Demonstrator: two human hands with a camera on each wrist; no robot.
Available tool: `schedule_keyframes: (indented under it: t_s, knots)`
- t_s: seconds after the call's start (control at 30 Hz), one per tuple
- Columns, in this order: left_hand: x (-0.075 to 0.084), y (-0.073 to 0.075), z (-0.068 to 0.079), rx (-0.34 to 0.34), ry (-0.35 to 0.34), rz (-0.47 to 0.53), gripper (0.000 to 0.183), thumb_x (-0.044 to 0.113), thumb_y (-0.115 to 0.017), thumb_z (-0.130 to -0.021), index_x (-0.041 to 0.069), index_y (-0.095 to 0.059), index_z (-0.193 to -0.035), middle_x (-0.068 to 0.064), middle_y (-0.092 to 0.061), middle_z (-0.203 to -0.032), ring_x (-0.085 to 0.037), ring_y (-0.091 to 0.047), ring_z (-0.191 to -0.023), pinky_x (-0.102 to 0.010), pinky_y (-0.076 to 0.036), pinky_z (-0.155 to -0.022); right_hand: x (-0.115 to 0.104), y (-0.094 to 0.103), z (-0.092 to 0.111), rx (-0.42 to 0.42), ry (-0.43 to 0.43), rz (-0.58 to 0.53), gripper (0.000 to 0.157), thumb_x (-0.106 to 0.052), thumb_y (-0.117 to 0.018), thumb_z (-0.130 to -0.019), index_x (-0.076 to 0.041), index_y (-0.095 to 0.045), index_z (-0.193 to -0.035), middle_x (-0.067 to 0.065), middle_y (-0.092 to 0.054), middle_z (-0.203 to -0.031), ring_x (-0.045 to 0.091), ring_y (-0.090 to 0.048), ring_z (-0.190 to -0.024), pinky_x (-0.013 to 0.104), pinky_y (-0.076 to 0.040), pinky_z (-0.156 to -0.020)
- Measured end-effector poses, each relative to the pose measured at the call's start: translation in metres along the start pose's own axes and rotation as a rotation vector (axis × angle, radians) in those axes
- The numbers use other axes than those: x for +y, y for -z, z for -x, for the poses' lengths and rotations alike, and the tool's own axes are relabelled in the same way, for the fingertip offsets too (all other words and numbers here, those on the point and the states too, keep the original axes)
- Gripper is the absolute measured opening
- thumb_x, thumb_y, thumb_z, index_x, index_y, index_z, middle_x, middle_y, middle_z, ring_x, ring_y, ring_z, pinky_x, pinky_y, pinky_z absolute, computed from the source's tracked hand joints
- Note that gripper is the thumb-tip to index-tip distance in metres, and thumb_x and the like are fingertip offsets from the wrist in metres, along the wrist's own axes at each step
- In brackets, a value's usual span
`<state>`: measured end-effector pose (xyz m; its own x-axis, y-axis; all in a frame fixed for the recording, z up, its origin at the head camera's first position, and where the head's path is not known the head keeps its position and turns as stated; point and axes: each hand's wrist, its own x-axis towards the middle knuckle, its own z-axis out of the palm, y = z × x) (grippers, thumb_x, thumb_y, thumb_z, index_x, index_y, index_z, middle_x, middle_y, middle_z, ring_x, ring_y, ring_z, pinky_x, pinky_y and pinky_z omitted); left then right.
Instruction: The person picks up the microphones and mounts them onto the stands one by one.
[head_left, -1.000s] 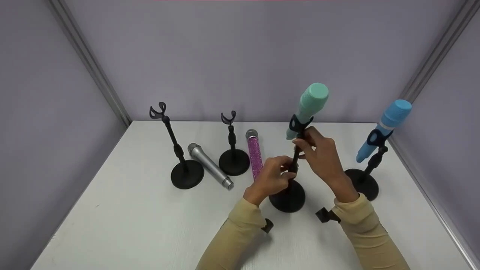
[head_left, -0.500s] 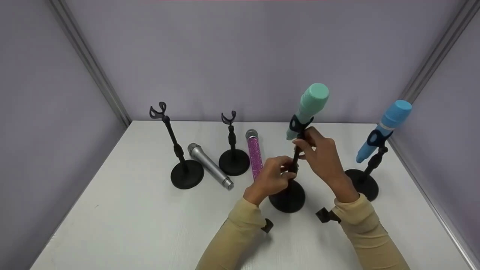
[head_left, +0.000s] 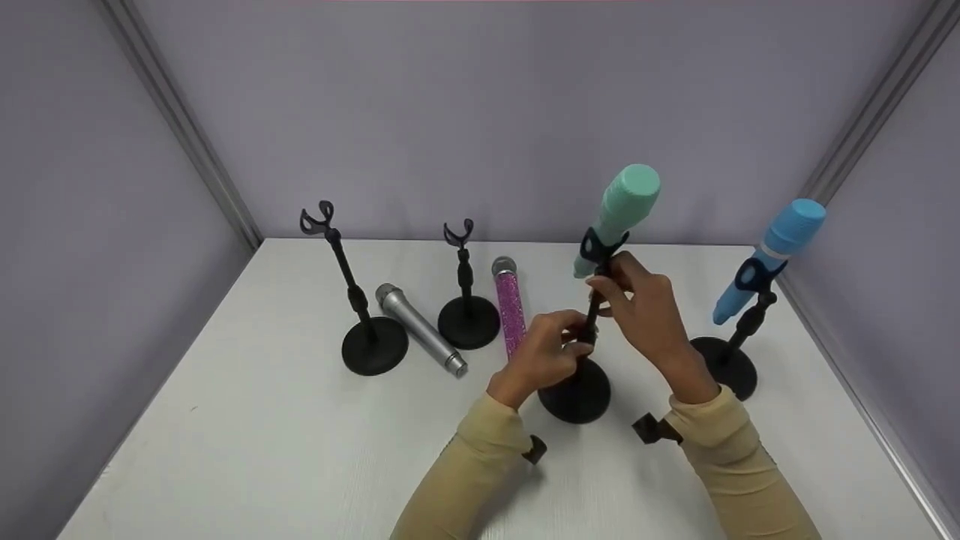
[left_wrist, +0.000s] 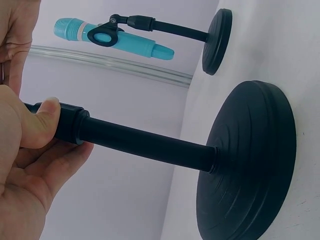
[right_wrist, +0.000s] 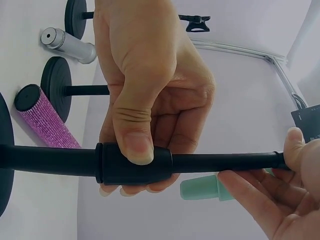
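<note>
A black microphone stand point(head_left: 576, 394) with a round base stands before me, a mint-green microphone point(head_left: 628, 201) tilted in its clip. My left hand point(head_left: 546, 352) grips the collar at the middle of the pole; in the left wrist view the thumb point(left_wrist: 47, 117) lies on that collar. Higher up, just under the clip, my right hand point(head_left: 643, 315) pinches the thin upper pole between thumb and fingers. The right wrist view shows both hands on the pole, with the collar point(right_wrist: 135, 164) under the left thumb and the mint-green microphone point(right_wrist: 205, 188) partly hidden behind the right fingers.
To the right, a blue microphone point(head_left: 780, 244) sits in another stand point(head_left: 724, 367). Two stands with bare clips, one taller point(head_left: 375, 346) and one shorter point(head_left: 469, 322), stand left. A silver microphone point(head_left: 421, 330) and a glittery pink microphone point(head_left: 510, 307) lie on the white table point(head_left: 262, 442).
Almost nothing differs; both hands keep their hold on the pole. The whole head view has shifted very slightly.
</note>
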<state>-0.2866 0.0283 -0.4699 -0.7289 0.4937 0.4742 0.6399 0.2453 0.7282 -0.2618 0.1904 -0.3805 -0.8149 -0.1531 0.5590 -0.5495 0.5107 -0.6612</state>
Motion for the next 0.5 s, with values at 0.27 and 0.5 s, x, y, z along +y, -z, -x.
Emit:
schedule_keyframes:
  t_s: [0.27,0.5]
  knots:
    - [0.0003,0.0012,0.0000,-0.002,0.010,0.010,0.023,-0.006,-0.069,-0.092,-0.001,-0.069,-0.115,-0.012,-0.074,-0.107,-0.012,-0.071,-0.099,-0.018,-0.056,-0.093,-0.0002,0.0001,-0.0017,-0.012,-0.012,-0.002,0.019,-0.015,-0.065,-0.101,0.002,-0.062,-0.110,0.011,-0.075,-0.090,0.022,-0.077,-0.084,0.033,-0.062,-0.068]
    - [0.0011,0.0001,0.0015,0.005,0.003,0.014,0.022,-0.007,-0.069,-0.092,-0.001,-0.069,-0.114,-0.013,-0.074,-0.106,-0.013,-0.072,-0.097,-0.019,-0.056,-0.092,-0.0018,0.0013,-0.0009,-0.019,-0.032,-0.016,0.019,-0.015,-0.066,-0.100,0.000,-0.063,-0.110,0.011,-0.075,-0.089,0.022,-0.076,-0.084,0.029,-0.062,-0.069]
